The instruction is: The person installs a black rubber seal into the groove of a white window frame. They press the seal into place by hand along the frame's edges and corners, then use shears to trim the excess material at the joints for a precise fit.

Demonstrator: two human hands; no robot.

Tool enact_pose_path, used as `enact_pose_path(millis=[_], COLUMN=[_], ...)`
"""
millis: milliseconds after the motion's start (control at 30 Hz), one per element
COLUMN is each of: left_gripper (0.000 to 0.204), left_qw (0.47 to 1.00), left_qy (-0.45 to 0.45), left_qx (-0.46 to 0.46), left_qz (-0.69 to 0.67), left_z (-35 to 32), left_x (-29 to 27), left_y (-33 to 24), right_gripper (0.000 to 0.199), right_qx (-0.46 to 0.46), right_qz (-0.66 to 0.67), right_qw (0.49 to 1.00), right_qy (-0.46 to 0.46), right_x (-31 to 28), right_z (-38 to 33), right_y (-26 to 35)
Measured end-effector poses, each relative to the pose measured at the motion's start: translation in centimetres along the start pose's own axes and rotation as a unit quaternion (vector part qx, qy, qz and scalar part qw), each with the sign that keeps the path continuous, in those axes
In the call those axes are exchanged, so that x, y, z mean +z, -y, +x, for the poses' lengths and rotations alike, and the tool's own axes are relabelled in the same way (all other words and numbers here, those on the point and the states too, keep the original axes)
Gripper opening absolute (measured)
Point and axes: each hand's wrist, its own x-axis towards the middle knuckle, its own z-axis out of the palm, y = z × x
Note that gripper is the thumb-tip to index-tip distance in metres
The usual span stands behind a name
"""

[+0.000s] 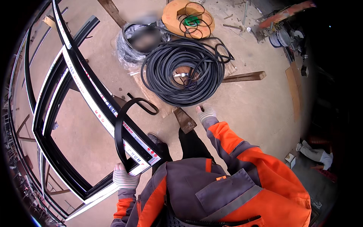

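Observation:
My left hand [126,178], in a striped glove with bare fingertips, is closed at the near corner of a window frame [82,84]. Its fingertips meet the lower end of a flat black rubber strip [118,132], which arches up over the frame and ends in a loose loop. The frame has black profiles covered with white printed film. My right hand [207,114], also gloved, is out in front with its fingers curled. A small dark gap or object shows between them; what it is I cannot make out. A wooden block [185,120] lies beside it.
Ahead lies a big coil of black rubber strip [151,81], with a plastic-wrapped roll [130,56] and an orange-brown reel [172,17] behind. A wooden bar [245,76] sticks out to the right. More frames stand at the left; a cardboard sheet [293,90] lies at the right.

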Motion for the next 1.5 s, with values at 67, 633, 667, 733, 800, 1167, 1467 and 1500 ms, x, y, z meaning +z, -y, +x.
enact_pose_path(millis=[67,633,667,733,800,1167,1467,1500], left_gripper=[0.067,0.075,0.074,0.073,0.072,0.065,0.059,0.058], left_qw=[1.0,0.981,0.979,0.975,0.972,0.976,0.972,0.974], left_qy=[0.004,0.111,0.118,0.132,0.147,0.155,0.179,0.176], left_qx=[0.0,-0.159,-0.167,-0.18,-0.181,-0.15,-0.084,-0.064], left_qz=[-0.002,0.015,0.014,0.013,0.015,-0.034,-0.127,-0.126], left_z=[0.5,-1.6,-1.6,-1.1,0.0,2.4,5.3,5.8], left_x=[-0.4,-1.5,-1.8,-2.4,-2.8,-3.4,-3.0,-2.7], left_y=[-0.8,-1.1,-1.5,-2.1,-2.6,-2.9,-5.3,-5.7], right_gripper=[0.032,0.072,0.079,0.076,0.07,0.046,0.055,0.056], right_qx=[0.025,0.218,0.238,0.238,0.263,0.318,0.094,0.091], right_qz=[-0.029,-0.225,-0.24,-0.247,-0.243,-0.075,-0.177,-0.135], right_qw=[0.999,0.948,0.936,0.933,0.929,0.919,0.969,0.978], right_qy=[0.031,0.052,0.098,0.108,0.095,0.218,0.147,0.131], right_x=[2.4,13.7,13.7,14.6,15.7,13.6,1.9,-0.7], right_z=[4.4,31.4,32.0,32.7,33.6,27.8,13.8,11.2], right_y=[-3.7,-6.9,-6.6,-6.7,-8.1,-6.6,0.8,2.9])
